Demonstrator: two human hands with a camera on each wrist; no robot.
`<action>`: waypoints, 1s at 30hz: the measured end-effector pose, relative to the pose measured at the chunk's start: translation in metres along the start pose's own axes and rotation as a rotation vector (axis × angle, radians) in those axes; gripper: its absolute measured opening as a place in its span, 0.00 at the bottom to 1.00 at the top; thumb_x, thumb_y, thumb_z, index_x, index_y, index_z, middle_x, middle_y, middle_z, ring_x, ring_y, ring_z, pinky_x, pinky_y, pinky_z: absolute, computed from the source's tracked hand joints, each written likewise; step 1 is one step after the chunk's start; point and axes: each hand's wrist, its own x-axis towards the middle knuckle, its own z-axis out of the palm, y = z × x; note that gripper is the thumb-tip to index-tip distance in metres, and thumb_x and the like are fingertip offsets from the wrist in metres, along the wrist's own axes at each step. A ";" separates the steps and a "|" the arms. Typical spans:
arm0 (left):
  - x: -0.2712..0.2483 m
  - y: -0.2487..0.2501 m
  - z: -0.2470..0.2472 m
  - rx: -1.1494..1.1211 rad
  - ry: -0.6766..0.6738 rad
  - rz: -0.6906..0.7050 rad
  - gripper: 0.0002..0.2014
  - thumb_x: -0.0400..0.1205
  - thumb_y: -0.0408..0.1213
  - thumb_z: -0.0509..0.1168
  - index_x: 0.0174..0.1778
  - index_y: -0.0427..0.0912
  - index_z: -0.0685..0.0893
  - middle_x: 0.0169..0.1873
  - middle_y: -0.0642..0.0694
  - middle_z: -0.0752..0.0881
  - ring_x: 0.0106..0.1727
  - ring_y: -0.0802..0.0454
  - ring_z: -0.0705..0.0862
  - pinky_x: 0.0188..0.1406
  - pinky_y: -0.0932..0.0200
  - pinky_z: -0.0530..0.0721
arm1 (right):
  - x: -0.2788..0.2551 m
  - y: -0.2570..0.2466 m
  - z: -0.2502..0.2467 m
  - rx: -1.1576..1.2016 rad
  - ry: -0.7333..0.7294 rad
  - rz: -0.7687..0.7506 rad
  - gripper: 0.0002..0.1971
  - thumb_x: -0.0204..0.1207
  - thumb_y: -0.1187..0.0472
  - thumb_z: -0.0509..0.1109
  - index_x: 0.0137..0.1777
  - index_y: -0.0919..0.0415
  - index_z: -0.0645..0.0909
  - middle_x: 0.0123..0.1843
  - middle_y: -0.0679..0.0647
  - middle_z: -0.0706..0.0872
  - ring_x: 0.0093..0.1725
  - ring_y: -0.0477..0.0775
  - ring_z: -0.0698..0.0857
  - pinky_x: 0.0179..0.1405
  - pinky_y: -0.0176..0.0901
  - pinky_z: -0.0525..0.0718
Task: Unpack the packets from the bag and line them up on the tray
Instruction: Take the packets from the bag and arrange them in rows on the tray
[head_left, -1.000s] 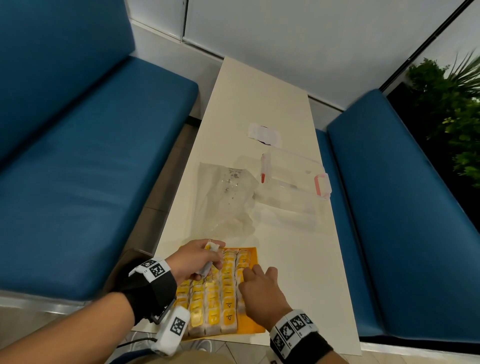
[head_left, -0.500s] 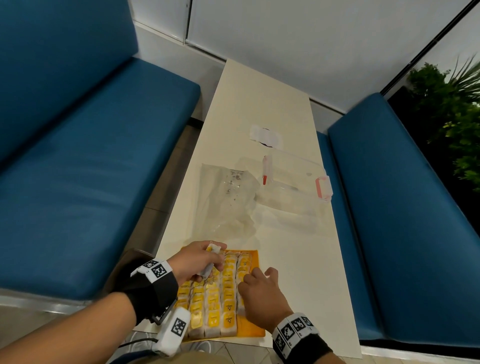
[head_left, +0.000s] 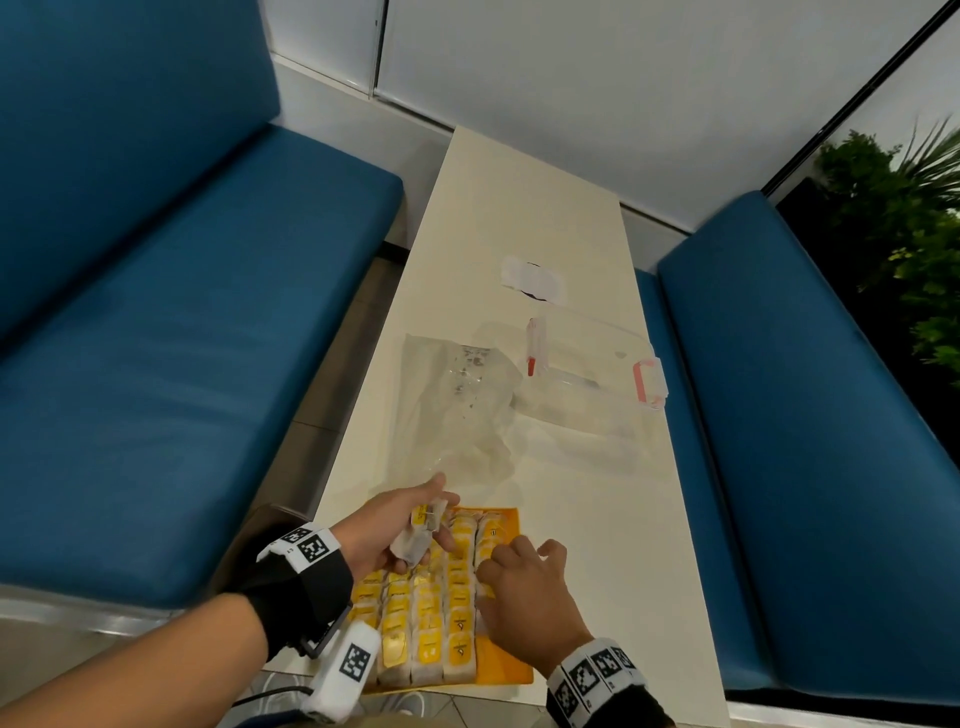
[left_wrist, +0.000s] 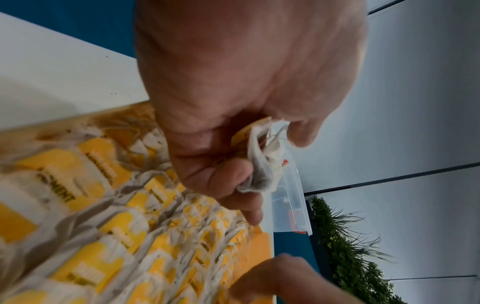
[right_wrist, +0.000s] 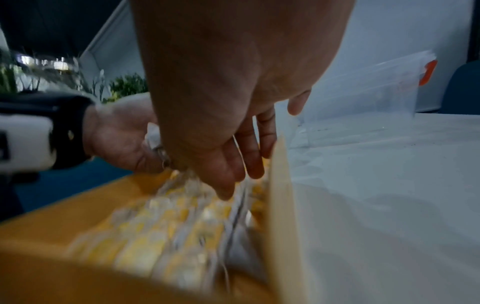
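Observation:
An orange tray (head_left: 511, 670) lies at the near end of the table, filled with rows of white packets with yellow tags (head_left: 426, 623). My left hand (head_left: 431, 519) hovers over the tray's far left corner and grips a crumpled white packet (left_wrist: 262, 164) between thumb and curled fingers. My right hand (head_left: 498, 558) rests with fairly straight fingers (right_wrist: 228, 185) on the right-hand rows of packets (right_wrist: 168, 226). The clear plastic bag (head_left: 452, 410) lies flat and crumpled just beyond the tray; whether it holds anything cannot be seen.
A clear plastic box with red latches (head_left: 597, 374) stands to the right of the bag. A white paper scrap (head_left: 532, 275) lies farther up the narrow table (head_left: 519, 208). Blue benches (head_left: 156, 364) flank the table on both sides.
My left hand has lifted a little off the tray with its packet and its index finger now stretches forward. My right hand stays on the right rows.

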 end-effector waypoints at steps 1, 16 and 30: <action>-0.001 0.002 0.000 -0.032 -0.031 -0.011 0.29 0.87 0.66 0.54 0.67 0.48 0.87 0.45 0.35 0.91 0.28 0.48 0.80 0.21 0.62 0.69 | 0.003 0.001 -0.007 0.073 0.048 0.041 0.07 0.63 0.45 0.73 0.39 0.43 0.84 0.38 0.39 0.82 0.44 0.47 0.82 0.44 0.53 0.76; -0.013 0.012 0.012 0.110 -0.182 -0.068 0.47 0.80 0.78 0.38 0.67 0.43 0.85 0.36 0.36 0.89 0.27 0.47 0.79 0.20 0.64 0.65 | 0.051 -0.016 -0.063 0.784 0.100 -0.024 0.07 0.74 0.64 0.71 0.49 0.54 0.85 0.45 0.43 0.83 0.47 0.42 0.82 0.50 0.38 0.81; -0.012 0.009 0.001 0.458 0.050 0.301 0.08 0.81 0.39 0.76 0.42 0.37 0.93 0.23 0.49 0.85 0.23 0.57 0.76 0.23 0.66 0.73 | 0.052 0.004 -0.078 1.015 0.087 0.327 0.06 0.71 0.66 0.76 0.38 0.54 0.89 0.35 0.50 0.90 0.29 0.38 0.82 0.32 0.28 0.79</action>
